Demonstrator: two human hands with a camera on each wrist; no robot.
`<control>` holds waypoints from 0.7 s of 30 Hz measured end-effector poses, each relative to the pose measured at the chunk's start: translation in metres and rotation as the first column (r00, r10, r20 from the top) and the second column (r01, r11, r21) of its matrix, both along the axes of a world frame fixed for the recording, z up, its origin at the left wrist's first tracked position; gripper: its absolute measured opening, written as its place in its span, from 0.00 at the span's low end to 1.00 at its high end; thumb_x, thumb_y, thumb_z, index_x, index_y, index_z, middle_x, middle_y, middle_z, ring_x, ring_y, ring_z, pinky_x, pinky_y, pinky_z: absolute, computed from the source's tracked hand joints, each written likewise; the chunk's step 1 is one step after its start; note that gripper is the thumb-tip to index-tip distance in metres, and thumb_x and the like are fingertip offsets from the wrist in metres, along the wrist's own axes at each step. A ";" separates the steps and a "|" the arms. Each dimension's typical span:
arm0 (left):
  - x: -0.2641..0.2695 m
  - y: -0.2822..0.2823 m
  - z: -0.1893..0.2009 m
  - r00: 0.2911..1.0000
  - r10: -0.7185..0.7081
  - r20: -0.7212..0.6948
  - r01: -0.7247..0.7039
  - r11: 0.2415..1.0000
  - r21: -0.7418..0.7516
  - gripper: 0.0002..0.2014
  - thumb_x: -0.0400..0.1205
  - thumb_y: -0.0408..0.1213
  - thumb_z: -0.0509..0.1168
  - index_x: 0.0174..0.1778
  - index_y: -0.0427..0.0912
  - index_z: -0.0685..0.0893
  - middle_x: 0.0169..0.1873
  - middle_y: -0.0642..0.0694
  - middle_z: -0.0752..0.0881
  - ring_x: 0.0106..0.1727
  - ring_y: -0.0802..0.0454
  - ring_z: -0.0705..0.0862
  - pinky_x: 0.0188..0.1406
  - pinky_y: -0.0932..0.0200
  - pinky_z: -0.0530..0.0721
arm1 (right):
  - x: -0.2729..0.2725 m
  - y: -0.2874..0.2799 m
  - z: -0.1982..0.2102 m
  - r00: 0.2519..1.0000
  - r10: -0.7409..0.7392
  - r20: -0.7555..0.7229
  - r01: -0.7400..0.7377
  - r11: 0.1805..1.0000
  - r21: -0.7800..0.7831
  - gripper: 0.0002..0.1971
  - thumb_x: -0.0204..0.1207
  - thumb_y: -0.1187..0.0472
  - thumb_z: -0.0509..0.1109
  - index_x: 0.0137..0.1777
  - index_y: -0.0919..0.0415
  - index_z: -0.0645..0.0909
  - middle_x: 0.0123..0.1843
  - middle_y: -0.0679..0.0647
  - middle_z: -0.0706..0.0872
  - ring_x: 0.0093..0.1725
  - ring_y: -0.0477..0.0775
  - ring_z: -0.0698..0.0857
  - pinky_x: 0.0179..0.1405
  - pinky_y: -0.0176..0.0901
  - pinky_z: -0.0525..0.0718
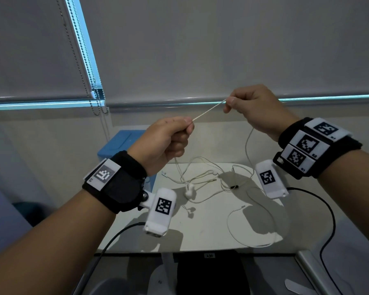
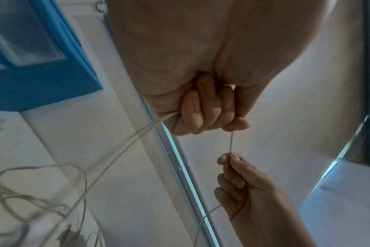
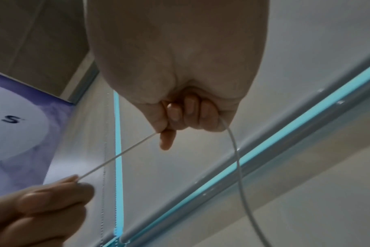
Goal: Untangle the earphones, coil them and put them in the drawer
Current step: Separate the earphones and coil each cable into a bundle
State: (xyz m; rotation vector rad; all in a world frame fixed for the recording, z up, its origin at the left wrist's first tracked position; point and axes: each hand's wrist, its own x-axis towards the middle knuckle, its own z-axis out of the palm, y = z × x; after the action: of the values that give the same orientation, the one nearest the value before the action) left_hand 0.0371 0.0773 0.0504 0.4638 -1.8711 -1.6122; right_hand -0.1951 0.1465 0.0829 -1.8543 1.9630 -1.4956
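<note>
Earphones (image 1: pixel 209 112) taut between left hand (image 1: pixel 166 141), right hand (image 1: pixel 256 109); tangle only head-view.

The earphones (image 1: pixel 209 112) are seen as white, cable and earbuds alike, with a small black piece on the cable where it lies on the off-white table (image 1: pixel 202 231). A bright blue drawer unit (image 1: pixel 119 143) with pale translucent fronts is shown behind the table. Black wrist straps (image 1: pixel 124 182) are worn on both forearms, and white tags printed with black square-code patterns are fixed to them; the same pattern is carried by the white camera housings (image 1: pixel 161 209) under the wrists. Black cables (image 1: pixel 328 220) are trailed across the table. The roller blinds (image 1: pixel 222 43) are grey, edged by thin strips of cyan light, and a silver beaded chain (image 1: pixel 83 60) is hung beside them.
</note>
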 end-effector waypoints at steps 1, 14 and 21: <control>0.000 0.000 -0.002 1.000 -0.005 -0.005 0.005 1.000 0.019 0.18 0.93 0.39 0.55 0.35 0.44 0.76 0.25 0.51 0.58 0.24 0.56 0.56 0.22 0.62 0.57 | -0.005 -0.002 -0.004 0.999 -0.034 0.012 0.034 0.999 -0.007 0.14 0.81 0.52 0.69 0.39 0.55 0.90 0.34 0.61 0.81 0.37 0.53 0.76 0.42 0.49 0.76; 0.004 -0.006 -0.011 0.962 0.073 -0.264 -0.033 0.988 0.153 0.17 0.93 0.35 0.53 0.73 0.35 0.81 0.26 0.52 0.68 0.22 0.60 0.60 0.19 0.66 0.59 | 0.001 0.013 -0.066 0.989 0.134 -0.060 -0.096 0.897 0.432 0.13 0.86 0.55 0.68 0.41 0.51 0.91 0.44 0.43 0.89 0.42 0.44 0.82 0.49 0.45 0.80; 0.006 -0.005 -0.019 0.925 0.175 -0.338 -0.101 0.969 0.223 0.19 0.92 0.28 0.53 0.80 0.32 0.71 0.48 0.38 0.93 0.39 0.54 0.90 0.34 0.66 0.87 | 0.028 0.023 -0.068 0.934 0.355 -0.038 -0.276 0.785 0.555 0.13 0.87 0.55 0.67 0.44 0.53 0.91 0.27 0.36 0.78 0.30 0.37 0.75 0.39 0.35 0.73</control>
State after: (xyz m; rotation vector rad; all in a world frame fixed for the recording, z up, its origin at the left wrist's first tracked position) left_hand 0.0428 0.0724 0.0310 0.3521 -1.3840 -1.6703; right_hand -0.1670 0.1697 0.0144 -1.9198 1.7507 -0.6325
